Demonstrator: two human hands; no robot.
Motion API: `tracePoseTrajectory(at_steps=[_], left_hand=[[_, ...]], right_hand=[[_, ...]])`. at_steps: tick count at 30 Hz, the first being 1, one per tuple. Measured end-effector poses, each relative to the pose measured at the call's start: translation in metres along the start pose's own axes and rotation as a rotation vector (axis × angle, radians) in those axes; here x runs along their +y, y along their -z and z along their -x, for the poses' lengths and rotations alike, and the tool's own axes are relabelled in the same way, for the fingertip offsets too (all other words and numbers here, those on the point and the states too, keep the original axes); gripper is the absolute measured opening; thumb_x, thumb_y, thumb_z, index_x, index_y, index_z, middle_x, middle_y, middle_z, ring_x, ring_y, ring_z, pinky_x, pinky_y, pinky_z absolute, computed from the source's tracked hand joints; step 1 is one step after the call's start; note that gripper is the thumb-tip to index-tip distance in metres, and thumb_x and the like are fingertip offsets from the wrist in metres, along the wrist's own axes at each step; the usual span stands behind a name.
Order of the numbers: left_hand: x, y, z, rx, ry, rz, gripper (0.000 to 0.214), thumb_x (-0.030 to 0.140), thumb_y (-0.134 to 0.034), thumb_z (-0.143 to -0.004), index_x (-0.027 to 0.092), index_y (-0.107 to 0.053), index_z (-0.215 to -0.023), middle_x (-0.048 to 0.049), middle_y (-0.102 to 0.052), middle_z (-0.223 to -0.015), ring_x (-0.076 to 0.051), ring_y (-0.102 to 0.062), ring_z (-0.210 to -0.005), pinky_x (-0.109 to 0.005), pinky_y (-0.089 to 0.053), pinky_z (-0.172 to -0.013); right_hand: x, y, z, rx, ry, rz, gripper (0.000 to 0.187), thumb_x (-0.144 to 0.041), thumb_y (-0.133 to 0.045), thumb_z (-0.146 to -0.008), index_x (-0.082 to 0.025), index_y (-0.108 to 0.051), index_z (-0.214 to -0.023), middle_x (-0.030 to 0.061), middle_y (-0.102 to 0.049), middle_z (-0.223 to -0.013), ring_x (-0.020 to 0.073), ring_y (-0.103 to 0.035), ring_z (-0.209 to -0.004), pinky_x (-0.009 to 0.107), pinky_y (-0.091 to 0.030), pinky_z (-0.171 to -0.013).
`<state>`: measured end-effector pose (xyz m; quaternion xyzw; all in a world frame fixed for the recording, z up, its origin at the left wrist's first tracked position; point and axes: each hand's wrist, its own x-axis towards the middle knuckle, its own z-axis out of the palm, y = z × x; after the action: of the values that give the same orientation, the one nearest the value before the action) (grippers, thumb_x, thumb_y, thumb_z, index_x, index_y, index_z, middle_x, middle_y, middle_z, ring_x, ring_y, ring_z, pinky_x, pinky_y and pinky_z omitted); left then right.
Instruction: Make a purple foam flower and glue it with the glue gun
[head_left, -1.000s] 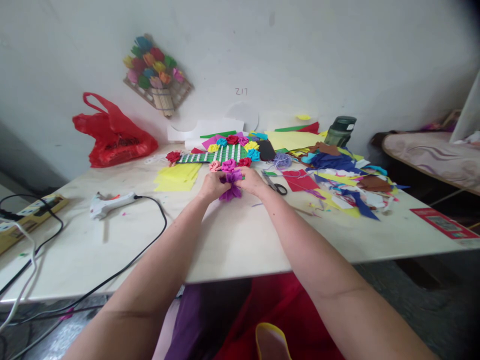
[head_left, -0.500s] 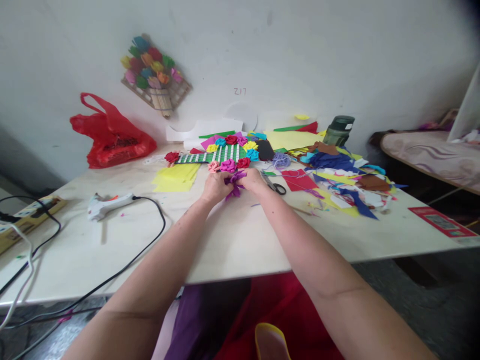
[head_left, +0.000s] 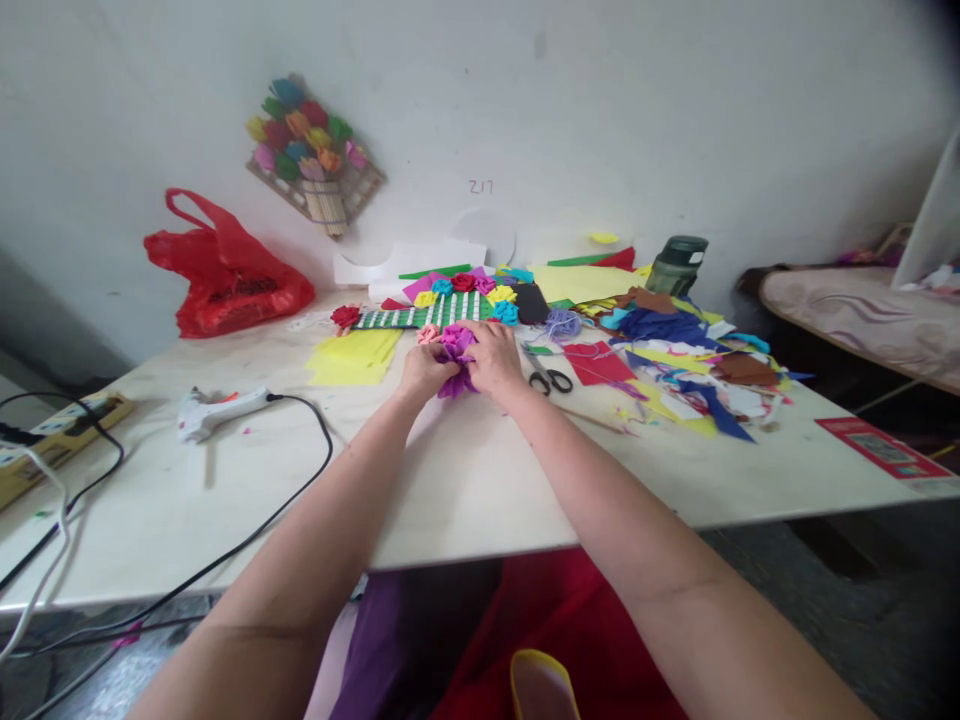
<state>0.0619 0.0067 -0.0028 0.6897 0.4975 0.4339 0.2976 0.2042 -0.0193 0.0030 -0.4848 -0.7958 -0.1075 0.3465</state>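
Observation:
A crumpled purple paper flower (head_left: 454, 383) is between my hands above the table's middle. Fingers of my left hand (head_left: 426, 373) pinch its left side. My right hand (head_left: 493, 362) grips it from the right, fingers curled over the top. Just beyond lies a green and white strip-woven panel (head_left: 442, 312), edged with paper roses. Its magenta rose (head_left: 456, 338) is right behind the purple petals, and I cannot tell whether they touch. A pink rose (head_left: 428, 334) shows beside it. Black-handled scissors (head_left: 551, 380) rest to the right of my right hand.
A glue gun (head_left: 225, 410) with a trailing cord lies left, near a power strip (head_left: 64, 445). Yellow paper sheets (head_left: 352, 358), a red plastic bag (head_left: 232, 280), coloured scraps (head_left: 675, 340), purple yarn (head_left: 562, 323) and a green bottle (head_left: 677, 265) are also on the table.
My right hand has shifted slightly left and up, its fingers now reaching over the purple flower and hiding the red rose behind. The flower looks more bunched. My left hand has moved slightly left.

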Motion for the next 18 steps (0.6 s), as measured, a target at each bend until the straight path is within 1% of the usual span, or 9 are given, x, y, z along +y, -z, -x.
tracePoseTrajectory(at_steps=[2, 4, 8, 12, 15, 18], left_hand=[[0.002, 0.000, 0.001, 0.011, -0.030, -0.078, 0.016, 0.023, -0.059, -0.053, 0.016, -0.065, -0.066, 0.0017, -0.056, -0.055, -0.013, -0.050, -0.056, -0.024, -0.038, -0.053], [0.003, 0.000, 0.002, 0.007, -0.068, -0.142, 0.017, 0.022, -0.058, -0.054, 0.016, -0.066, -0.068, 0.0009, -0.057, -0.055, -0.014, -0.051, -0.057, -0.024, -0.038, -0.054], [0.004, -0.001, 0.003, -0.006, -0.120, -0.217, 0.020, 0.022, -0.057, -0.056, 0.016, -0.068, -0.071, 0.0000, -0.058, -0.057, -0.015, -0.052, -0.058, -0.025, -0.038, -0.057], [0.003, -0.002, 0.002, 0.000, -0.138, -0.207, 0.017, 0.021, -0.057, -0.055, 0.016, -0.067, -0.069, 0.0000, -0.058, -0.057, -0.014, -0.051, -0.058, -0.025, -0.038, -0.057], [0.003, -0.004, 0.002, 0.026, -0.065, -0.081, 0.013, 0.020, -0.059, -0.052, 0.016, -0.064, -0.062, 0.0011, -0.055, -0.053, -0.013, -0.049, -0.056, -0.025, -0.038, -0.055], [0.003, -0.004, 0.002, 0.006, 0.057, 0.195, 0.014, 0.020, -0.061, -0.049, 0.014, -0.063, -0.062, 0.0021, -0.055, -0.053, -0.011, -0.048, -0.052, -0.024, -0.039, -0.053]], right_hand=[[0.004, -0.004, 0.000, -0.006, -0.089, -0.034, 0.023, -0.013, -0.051, -0.071, -0.018, -0.072, -0.079, 0.0048, -0.051, -0.132, 0.0273, -0.043, -0.113, 0.045, -0.032, -0.097], [0.008, -0.007, 0.000, -0.023, -0.145, -0.066, 0.023, -0.014, -0.052, -0.069, -0.019, -0.072, -0.079, 0.0041, -0.052, -0.131, 0.0271, -0.046, -0.111, 0.045, -0.035, -0.095], [0.013, -0.010, 0.000, -0.049, -0.166, -0.088, 0.020, -0.016, -0.053, -0.069, -0.018, -0.071, -0.077, 0.0035, -0.054, -0.129, 0.0274, -0.048, -0.110, 0.044, -0.036, -0.094], [0.014, -0.011, 0.000, -0.050, -0.167, -0.088, 0.020, -0.014, -0.052, -0.069, -0.018, -0.070, -0.076, 0.0037, -0.053, -0.130, 0.0284, -0.047, -0.112, 0.045, -0.036, -0.093], [0.009, -0.007, 0.000, -0.022, -0.135, -0.068, 0.022, -0.012, -0.051, -0.069, -0.016, -0.070, -0.077, 0.0065, -0.051, -0.131, 0.0290, -0.043, -0.114, 0.045, -0.033, -0.096], [-0.001, 0.000, 0.000, -0.006, -0.025, -0.013, 0.023, -0.012, -0.050, -0.072, -0.015, -0.070, -0.083, 0.0079, -0.048, -0.133, 0.0293, -0.039, -0.118, 0.046, -0.027, -0.102]])
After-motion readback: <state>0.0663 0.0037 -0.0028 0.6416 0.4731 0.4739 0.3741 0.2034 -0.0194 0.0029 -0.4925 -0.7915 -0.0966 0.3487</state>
